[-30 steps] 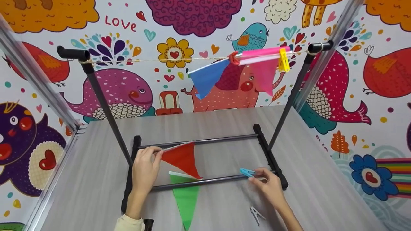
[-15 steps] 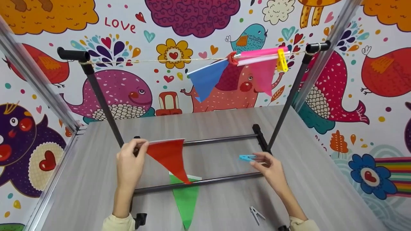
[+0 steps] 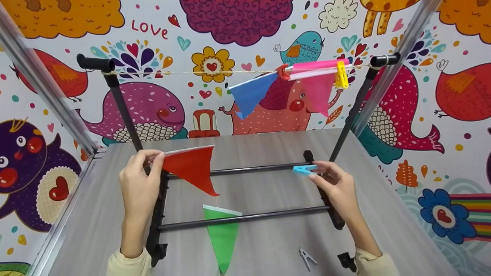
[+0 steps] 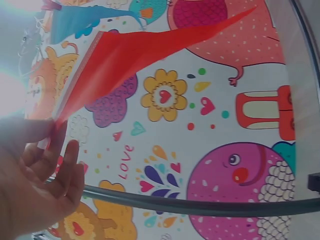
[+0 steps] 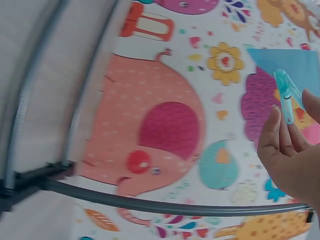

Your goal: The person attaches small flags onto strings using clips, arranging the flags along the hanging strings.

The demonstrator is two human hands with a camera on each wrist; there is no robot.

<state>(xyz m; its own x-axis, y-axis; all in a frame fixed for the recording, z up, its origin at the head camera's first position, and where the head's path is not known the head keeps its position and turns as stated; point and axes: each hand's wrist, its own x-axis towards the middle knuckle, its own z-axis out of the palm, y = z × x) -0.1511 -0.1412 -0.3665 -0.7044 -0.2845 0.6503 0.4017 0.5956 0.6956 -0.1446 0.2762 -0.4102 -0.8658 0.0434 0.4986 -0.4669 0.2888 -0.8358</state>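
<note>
My left hand (image 3: 141, 180) pinches a red triangular pennant (image 3: 191, 168) by the left end of its white top edge, in the air over the rack's left side. In the left wrist view the pennant (image 4: 125, 60) spreads out from thumb and fingers. My right hand (image 3: 337, 184) pinches a light-blue clothespin (image 3: 304, 169) by its handles, its tip pointing left. Above both hands a string (image 3: 172, 72) runs between the posts. On it hang a blue pennant (image 3: 253, 94) and a pink pennant (image 3: 316, 90), with a red clothespin (image 3: 283, 72) and a yellow clothespin (image 3: 341, 75).
A green pennant (image 3: 222, 241) lies on the table under the front bar (image 3: 268, 215) of the black rack. Nearer the front right is a grey-white clothespin (image 3: 307, 259). Upright posts (image 3: 124, 111) stand left and right, before a patterned wall.
Both hands have risen from low over the rack's base. The left hand has carried the red pennant up and left; the right has lifted the light-blue clothespin.
</note>
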